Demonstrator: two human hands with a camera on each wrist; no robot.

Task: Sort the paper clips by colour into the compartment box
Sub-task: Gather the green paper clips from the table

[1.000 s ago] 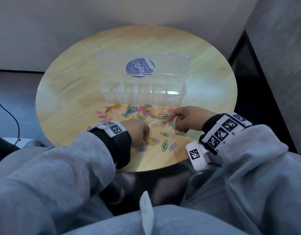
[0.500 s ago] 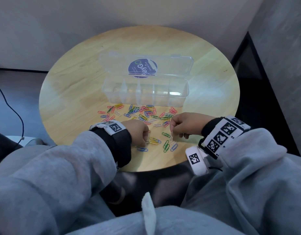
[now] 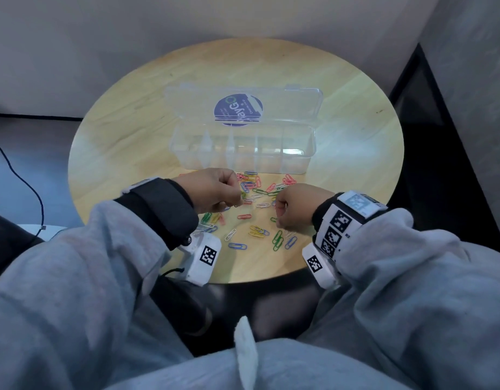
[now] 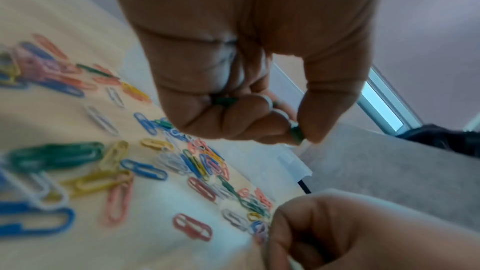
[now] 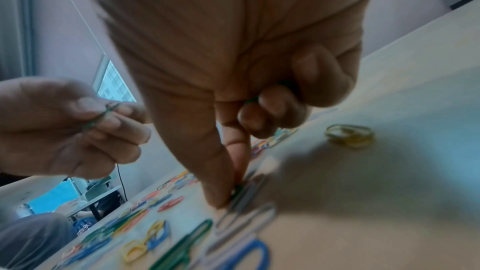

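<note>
Both hands pinch green paper clips above the scattered pile.

Left hand (image 3: 212, 190) clamps a green paper clip (image 4: 296, 133) between thumb and forefinger; right hand (image 3: 292, 206) nips another green clip (image 5: 237, 189) on the round table (image 3: 130, 142). Coloured paper clips (image 3: 257, 190) lie beside the clear compartment box (image 3: 243, 153), lid open, near the table's middle.
</note>
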